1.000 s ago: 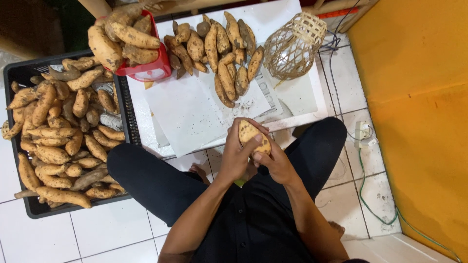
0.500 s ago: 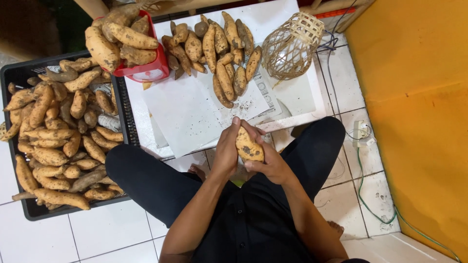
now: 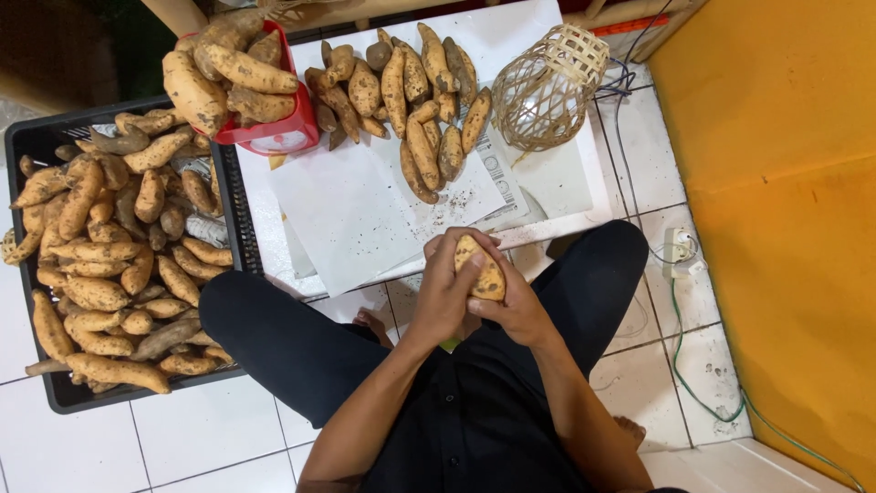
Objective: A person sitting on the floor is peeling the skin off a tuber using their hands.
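Both hands hold one sweet potato (image 3: 481, 267) over the person's lap, just in front of the near edge of the white paper (image 3: 347, 215). The left hand (image 3: 444, 297) wraps around the left side of it, fingers curled and pressed on its skin. The right hand (image 3: 516, 306) cups it from below and from the right, fingers bent around it too. So the sweet potato sits between the two hands, with its top end poking up above them.

It could slip and fall. Its skin looks dusty with dirt, and only the lower part is held. If it drops, it would likely land on the person's black trousers or roll onto the white floor tiles (image 3: 182, 438) beside the white paper. Bits of dirt could also rub off onto the dark clothes, as specks already lie all over the paper.

At the far edge of the white paper lies a pile of sweet potatoes (image 3: 411, 100). To the left of that pile a red scale (image 3: 274, 137) is heaped with more of them. To the left of the white paper stands a black crate (image 3: 55, 393) full of sweet potatoes. To the right of the pile sits a woven bamboo basket (image 3: 547, 87), lying on its side.
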